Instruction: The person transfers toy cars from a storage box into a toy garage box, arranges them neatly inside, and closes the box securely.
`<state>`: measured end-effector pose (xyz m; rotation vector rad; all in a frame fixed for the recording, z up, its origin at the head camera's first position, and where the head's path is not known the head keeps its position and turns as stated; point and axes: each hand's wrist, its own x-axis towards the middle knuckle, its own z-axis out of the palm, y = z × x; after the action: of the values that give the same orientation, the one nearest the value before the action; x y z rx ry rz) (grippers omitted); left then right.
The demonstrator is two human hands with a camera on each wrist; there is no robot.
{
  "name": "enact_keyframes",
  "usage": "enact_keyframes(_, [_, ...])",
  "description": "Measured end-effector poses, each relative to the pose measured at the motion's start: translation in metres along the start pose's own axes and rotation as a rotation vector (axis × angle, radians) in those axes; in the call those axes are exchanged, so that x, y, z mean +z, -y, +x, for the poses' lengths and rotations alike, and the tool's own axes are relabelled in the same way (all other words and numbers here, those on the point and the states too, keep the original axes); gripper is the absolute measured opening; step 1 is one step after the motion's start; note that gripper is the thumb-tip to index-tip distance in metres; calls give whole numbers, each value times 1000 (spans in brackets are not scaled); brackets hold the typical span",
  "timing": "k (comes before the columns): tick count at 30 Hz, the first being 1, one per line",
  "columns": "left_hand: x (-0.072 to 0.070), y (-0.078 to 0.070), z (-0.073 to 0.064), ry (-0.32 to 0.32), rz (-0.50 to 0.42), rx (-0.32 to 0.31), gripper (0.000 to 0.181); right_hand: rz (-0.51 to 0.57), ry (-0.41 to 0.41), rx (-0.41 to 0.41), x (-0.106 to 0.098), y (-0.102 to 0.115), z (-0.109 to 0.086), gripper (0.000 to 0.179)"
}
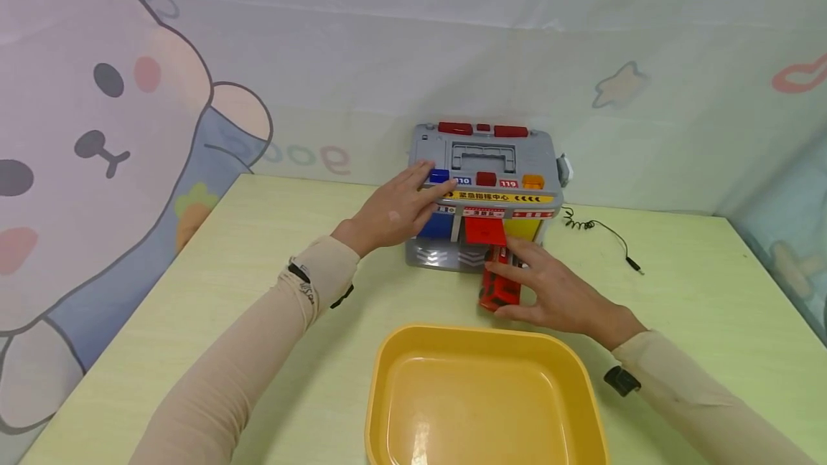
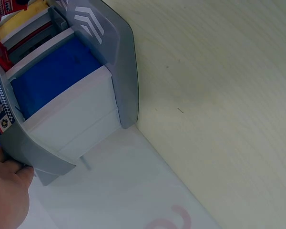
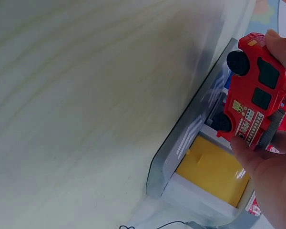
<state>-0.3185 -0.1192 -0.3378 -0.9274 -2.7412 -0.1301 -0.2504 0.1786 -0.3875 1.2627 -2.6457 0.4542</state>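
A grey toy emergency garage (image 1: pixel 441 153) stands at the back of the table, with blue, red and yellow bay doors. My left hand (image 1: pixel 397 210) rests on its front left top corner, fingers stretched near the blue button (image 1: pixel 439 176). The red door (image 1: pixel 484 231) of the middle bay is lifted outward. My right hand (image 1: pixel 558 289) holds a red toy fire truck (image 3: pixel 257 88) from the side, between thumb and fingers. One end of the truck is at the middle bay, under the lifted door. In the left wrist view, the blue door (image 2: pixel 57 76) is down.
A yellow plastic tray (image 1: pixel 484 334) sits in front, close to both forearms. A thin black cord (image 1: pixel 610 230) with a plug lies to the right of the garage. Behind the table hangs a printed cloth backdrop (image 1: pixel 362 56).
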Motion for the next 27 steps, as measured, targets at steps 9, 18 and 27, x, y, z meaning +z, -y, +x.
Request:
enact_keyframes(9, [0, 1, 0, -15, -5, 7, 50, -35, -14, -79, 5, -1, 11, 66])
enact_keyframes(18, [-1, 0, 0, -16, -17, 6, 51, -52, 45, -83, 10, -3, 22, 64])
enact_keyframes(27, [1, -1, -1, -13, -22, -2, 51, -97, 102, -88, 14, -2, 30, 65])
